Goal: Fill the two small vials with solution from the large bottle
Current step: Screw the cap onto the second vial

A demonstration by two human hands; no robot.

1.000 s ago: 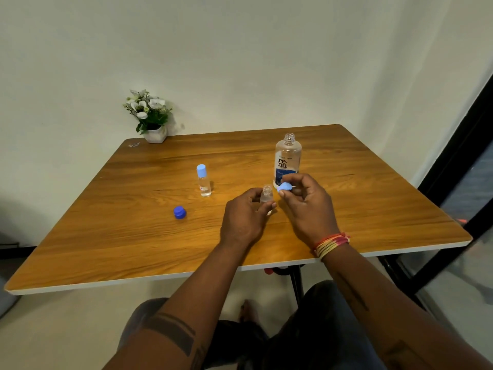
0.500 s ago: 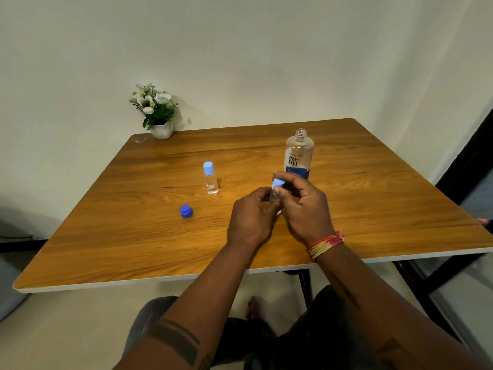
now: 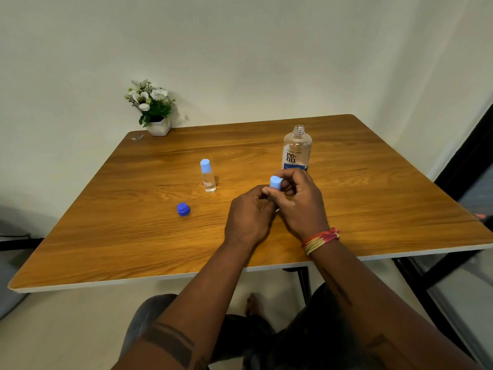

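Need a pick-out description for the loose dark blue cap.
On the wooden table, look left of the hands and nearer than the capped vial. The dark blue cap lies alone on the wood, darker and squatter than the light blue vial caps.

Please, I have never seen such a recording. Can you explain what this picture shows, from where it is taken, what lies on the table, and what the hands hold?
There is no machine. A person wears a camera on the head, looking down at the two bare hands. On the wooden table stand a large open bottle, a capped small vial, a dark blue cap and a potted flower. The left hand holds a second vial, mostly hidden, while the right hand pinches its light blue cap.
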